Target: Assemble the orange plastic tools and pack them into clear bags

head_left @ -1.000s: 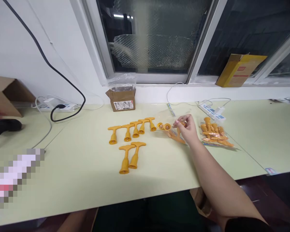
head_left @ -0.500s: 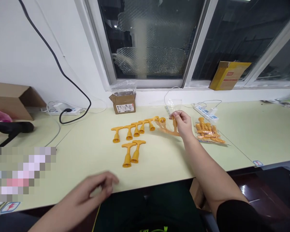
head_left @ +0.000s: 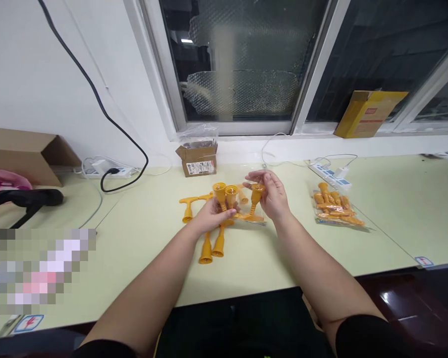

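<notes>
Both hands are at a clear plastic bag with yellow T-handled plastic pieces inside, their flared cup ends facing up. My left hand is closed around the bag's left side, where two pieces stand close together. At the bag's right edge, my right hand pinches the film beside another yellow piece. Loose yellow T-handled pieces lie on the table below and left of the bag, some partly hidden by my left hand.
A second filled bag of yellow pieces lies on the right. Behind stand a small open carton and a power strip. A black cable hangs at left near a brown box. A yellow carton leans on the window.
My left hand has moved from the table's front edge up and right onto the bag. My right hand has shifted slightly left with the bag. The view has turned a little.
</notes>
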### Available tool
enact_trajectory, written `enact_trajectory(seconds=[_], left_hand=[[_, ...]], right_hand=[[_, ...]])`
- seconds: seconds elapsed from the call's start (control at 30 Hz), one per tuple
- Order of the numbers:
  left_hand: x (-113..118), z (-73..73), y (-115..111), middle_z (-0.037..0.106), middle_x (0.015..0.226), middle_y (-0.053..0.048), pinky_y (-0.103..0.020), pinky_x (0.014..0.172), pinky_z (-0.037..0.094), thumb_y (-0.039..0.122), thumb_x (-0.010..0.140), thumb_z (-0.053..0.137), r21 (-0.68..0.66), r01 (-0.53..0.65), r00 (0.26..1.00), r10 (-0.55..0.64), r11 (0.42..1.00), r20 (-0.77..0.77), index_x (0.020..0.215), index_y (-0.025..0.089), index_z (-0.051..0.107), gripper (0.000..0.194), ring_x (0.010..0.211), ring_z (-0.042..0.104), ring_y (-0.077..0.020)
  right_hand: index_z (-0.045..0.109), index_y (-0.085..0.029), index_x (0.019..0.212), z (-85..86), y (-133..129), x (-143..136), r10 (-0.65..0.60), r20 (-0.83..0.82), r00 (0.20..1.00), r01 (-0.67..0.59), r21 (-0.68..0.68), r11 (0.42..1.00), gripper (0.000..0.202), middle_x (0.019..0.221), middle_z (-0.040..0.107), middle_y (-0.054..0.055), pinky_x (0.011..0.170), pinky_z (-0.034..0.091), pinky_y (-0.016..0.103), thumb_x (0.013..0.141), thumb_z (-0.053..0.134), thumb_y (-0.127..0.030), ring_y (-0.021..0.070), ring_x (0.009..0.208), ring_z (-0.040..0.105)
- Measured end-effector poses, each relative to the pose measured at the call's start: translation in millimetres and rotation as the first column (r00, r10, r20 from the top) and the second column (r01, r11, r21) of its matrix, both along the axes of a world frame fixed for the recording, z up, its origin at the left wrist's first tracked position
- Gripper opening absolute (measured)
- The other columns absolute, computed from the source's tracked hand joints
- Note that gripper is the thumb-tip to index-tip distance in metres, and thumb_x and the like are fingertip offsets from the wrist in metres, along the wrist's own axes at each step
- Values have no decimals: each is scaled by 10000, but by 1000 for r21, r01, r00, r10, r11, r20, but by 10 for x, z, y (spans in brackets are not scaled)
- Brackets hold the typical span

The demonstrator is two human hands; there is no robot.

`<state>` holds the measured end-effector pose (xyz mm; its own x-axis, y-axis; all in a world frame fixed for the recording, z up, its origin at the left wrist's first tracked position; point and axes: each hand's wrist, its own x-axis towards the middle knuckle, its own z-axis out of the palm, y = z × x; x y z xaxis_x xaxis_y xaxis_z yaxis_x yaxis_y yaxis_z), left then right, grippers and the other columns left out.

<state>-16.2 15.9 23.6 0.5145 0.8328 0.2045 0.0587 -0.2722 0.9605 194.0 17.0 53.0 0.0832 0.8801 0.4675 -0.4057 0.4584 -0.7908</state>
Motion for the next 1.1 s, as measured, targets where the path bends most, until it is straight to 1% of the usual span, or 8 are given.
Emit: enact_trajectory(seconds=[0.2, 0.27, 0.37, 0.5, 0.6, 0.73, 0.87, 1.1], left_hand=[[-136, -76, 58, 784, 1050, -118, -454, 1010, 554, 584, 831, 734, 44, -263, 961, 258, 964, 97, 1027, 170, 695, 460, 1080, 723, -293], [-131, -84, 88, 787, 1033, -108, -458, 1050, 530, 573, 831, 741, 16, -343, 927, 336, 939, 167, 1044, 172, 670, 460, 1103, 717, -283], [-118, -100, 114, 783, 1056, -102, -467, 1070, 518, 549, 815, 765, -22, -404, 891, 399, 914, 215, 1047, 173, 655, 456, 1111, 714, -275], [-137, -126, 125, 776, 1063, -102, -478, 1033, 542, 554, 798, 777, -29, -411, 894, 409, 911, 182, 1048, 175, 657, 470, 1085, 719, -280], [-168, -159, 133, 771, 1034, -92, -470, 994, 559, 572, 814, 754, 0, -405, 904, 401, 914, 146, 1046, 182, 640, 468, 1064, 723, -274], [-189, -210, 132, 756, 1031, -87, -460, 970, 566, 538, 840, 744, 31, -369, 926, 365, 929, 101, 1077, 171, 609, 457, 1022, 724, -254], [-182, -221, 92, 751, 1088, -103, -468, 961, 573, 507, 830, 762, 37, -313, 948, 310, 949, 65, 1086, 172, 620, 445, 1030, 725, -273], [-182, -183, -16, 749, 1208, -119, -522, 1023, 549, 448, 862, 717, 81, -155, 976, 166, 985, -143, 1143, 184, 704, 386, 1148, 695, -341]], right_hand=[[567, -235, 855, -213, 151, 302, -93, 452, 887, 157, -106, 982, 204, 685, 498, -62, 589, 433, 244, 878, 670, -410, 112, 592, 458], [622, -207, 842, -169, 59, 321, 164, 700, 696, -86, -145, 986, 174, 662, 508, -57, 582, 391, 243, 887, 664, -370, 109, 588, 438], [709, -192, 1012, -74, -204, 146, 433, 851, 296, -445, -278, 851, 176, 760, 601, -21, 617, 415, 246, 916, 631, -317, 124, 650, 509], [717, -248, 1224, -180, -482, -285, 158, 986, 49, -543, -107, 833, 451, 1030, 622, 57, 796, 452, 299, 785, 719, -144, 207, 953, 571], [739, -245, 1177, -343, -515, -465, 71, 995, -72, -565, -100, 819, 417, 989, 589, 53, 746, 437, 297, 766, 758, -181, 205, 885, 553], [740, -235, 1136, -234, -487, -334, 192, 981, -2, -604, -154, 782, 344, 1006, 619, 32, 754, 459, 282, 795, 785, -232, 169, 844, 571], [737, -219, 1132, 308, -445, 42, 326, 915, 239, -650, -99, 753, 346, 997, 669, 32, 797, 514, 291, 817, 816, -341, 162, 860, 616], [746, -233, 1091, 1021, -286, 679, 41, 622, 782, -313, 335, 889, 320, 1016, 664, 73, 701, 582, 329, 846, 776, -435, 197, 838, 661]])
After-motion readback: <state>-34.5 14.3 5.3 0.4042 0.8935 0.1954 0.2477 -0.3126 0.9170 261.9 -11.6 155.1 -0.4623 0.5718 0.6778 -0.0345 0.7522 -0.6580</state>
